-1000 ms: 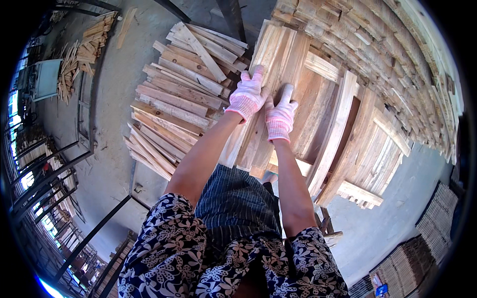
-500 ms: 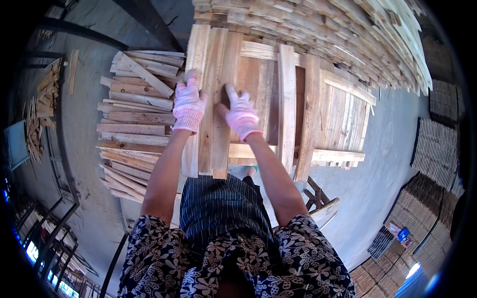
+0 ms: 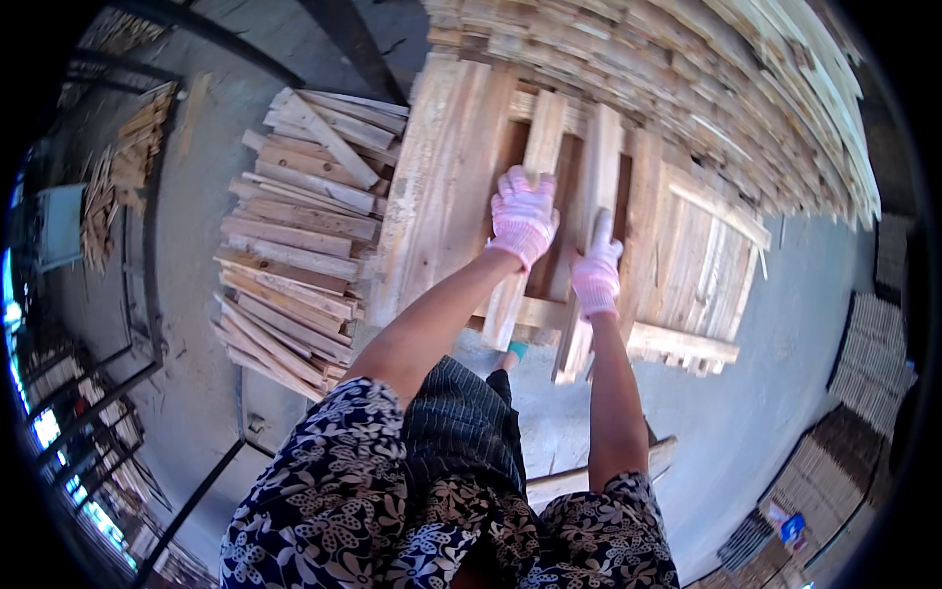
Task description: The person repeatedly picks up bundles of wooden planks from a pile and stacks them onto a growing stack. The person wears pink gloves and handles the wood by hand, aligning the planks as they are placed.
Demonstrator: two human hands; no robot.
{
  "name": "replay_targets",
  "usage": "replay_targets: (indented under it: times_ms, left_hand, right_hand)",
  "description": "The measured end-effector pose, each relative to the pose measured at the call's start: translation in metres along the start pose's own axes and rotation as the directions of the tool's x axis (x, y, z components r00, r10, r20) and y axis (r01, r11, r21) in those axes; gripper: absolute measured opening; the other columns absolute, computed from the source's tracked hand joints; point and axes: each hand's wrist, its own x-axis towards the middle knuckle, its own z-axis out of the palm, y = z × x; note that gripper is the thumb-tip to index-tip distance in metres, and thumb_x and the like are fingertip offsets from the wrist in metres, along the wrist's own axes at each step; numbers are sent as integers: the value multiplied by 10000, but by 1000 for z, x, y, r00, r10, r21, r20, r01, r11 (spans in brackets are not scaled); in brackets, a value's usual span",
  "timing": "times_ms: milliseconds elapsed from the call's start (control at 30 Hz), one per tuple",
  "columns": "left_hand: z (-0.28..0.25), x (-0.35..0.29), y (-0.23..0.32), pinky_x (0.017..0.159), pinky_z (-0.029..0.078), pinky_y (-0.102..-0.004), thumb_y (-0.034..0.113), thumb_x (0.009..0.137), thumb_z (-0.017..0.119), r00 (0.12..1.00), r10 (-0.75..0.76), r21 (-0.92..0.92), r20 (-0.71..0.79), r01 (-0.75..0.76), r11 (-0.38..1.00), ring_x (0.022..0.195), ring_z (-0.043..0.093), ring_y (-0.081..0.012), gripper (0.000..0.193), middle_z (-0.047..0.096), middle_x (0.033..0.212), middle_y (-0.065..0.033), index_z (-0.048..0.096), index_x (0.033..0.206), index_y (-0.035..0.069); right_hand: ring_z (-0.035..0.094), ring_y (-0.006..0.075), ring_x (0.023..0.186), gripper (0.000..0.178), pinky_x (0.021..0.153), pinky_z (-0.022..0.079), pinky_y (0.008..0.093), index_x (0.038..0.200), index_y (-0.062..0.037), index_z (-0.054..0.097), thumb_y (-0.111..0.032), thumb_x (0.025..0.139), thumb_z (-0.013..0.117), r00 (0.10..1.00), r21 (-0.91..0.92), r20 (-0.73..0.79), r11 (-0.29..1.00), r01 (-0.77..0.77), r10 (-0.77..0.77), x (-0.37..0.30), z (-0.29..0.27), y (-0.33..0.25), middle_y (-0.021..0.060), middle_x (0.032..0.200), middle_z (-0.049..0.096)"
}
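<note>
My left hand [image 3: 525, 218], in a pink and white knit glove, is closed around a narrow wooden slat [image 3: 544, 133]. To its right and a little nearer, my right hand [image 3: 597, 275], gloved the same way, grips a second slat [image 3: 601, 152], one finger stretched along the wood. Both slats lie crosswise over a low wooden frame [image 3: 538, 312], with dark gaps between them. Left of my left hand, several boards [image 3: 432, 187] lie side by side across that frame. Just right of my right hand is another upright board [image 3: 643, 211]. My palms' undersides are hidden.
A tall stack of slats [image 3: 667, 69] rises along the far side. Loose slats [image 3: 294, 231] are piled at the left, near dark metal bars [image 3: 353, 39]. A panel of planks [image 3: 692, 265] lies at the right. Bundled wood stacks [image 3: 873, 344] stand along the far right.
Both hands have moved right, from the left boards onto two separate slats. The left boards now lie closer together, and my left hand has closed on a slat. The view has shifted.
</note>
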Motion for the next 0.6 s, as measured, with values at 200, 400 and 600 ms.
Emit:
replay_targets:
  times_ms: [200,400,600]
  left_hand:
    - [-72,-2,-135,1026,440,-528,343,895,675,776,-49,-116,-628,-31,993,1196,529,-469,571,493,1378,-257,513,1380,87]
    - [-37,33,-217,1052,467,-485,239,1008,469,984,-170,-451,-49,130,883,1273,536,-486,497,463,1436,-328,443,1429,-23]
    - [-21,28,-248,1068,490,-395,68,948,468,995,98,329,1,-93,940,1419,427,-439,602,316,1593,-272,379,1543,55]
  right_hand:
    - [560,507,1208,936,1005,487,517,1632,-273,120,-344,896,693,997,168,-21,983,74,-72,-30,23,-58,364,1421,396]
    - [595,475,1055,797,935,496,502,1613,-209,221,-417,953,615,993,190,-69,976,107,-95,-31,74,-113,311,1184,492]
    - [616,440,976,651,839,525,533,1542,-300,319,-349,957,601,985,14,-107,990,139,-137,-43,74,-150,253,1138,493]
